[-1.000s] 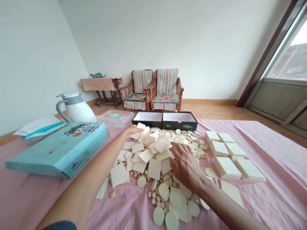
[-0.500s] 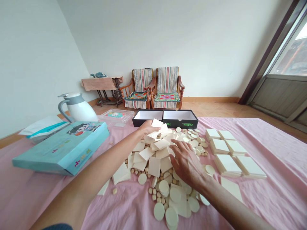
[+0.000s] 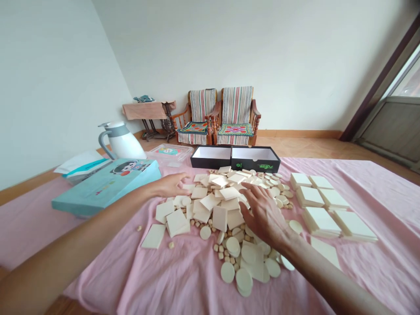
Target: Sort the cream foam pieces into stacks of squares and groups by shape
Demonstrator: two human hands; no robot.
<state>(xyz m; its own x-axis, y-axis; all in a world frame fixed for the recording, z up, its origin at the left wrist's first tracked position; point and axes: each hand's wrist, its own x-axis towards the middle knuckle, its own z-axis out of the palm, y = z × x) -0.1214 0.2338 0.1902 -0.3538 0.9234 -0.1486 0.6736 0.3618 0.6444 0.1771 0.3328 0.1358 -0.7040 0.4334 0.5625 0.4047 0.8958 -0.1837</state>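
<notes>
A heap of pale wooden square tiles [image 3: 210, 201], round discs [image 3: 232, 246] and small cubes [image 3: 220, 255] lies in the middle of the pink cloth. At the heap's left edge is my left hand [image 3: 170, 185], its fingers apart and slightly bent, close to one of the squares; nothing shows in its grip. My right hand [image 3: 264, 212] rests over the right part of the heap with its fingers spread, the fingertips by the upper squares. Several neat stacks of square tiles [image 3: 323, 221] stand in two columns to the right, with a loose tile [image 3: 324, 251] in front of them.
Behind the heap sit two black open boxes [image 3: 256, 165] with white insides. On the left are a turquoise flat box [image 3: 108, 186], a white jug [image 3: 126, 142], a tissue pack [image 3: 83, 166] and a clear plastic lid [image 3: 170, 153]. Two wooden armchairs [image 3: 236, 111] stand beyond.
My left hand has let go of the square tiles it held at the top of the heap and moved left and down. My right hand stays over the heap. The view has turned slightly left.
</notes>
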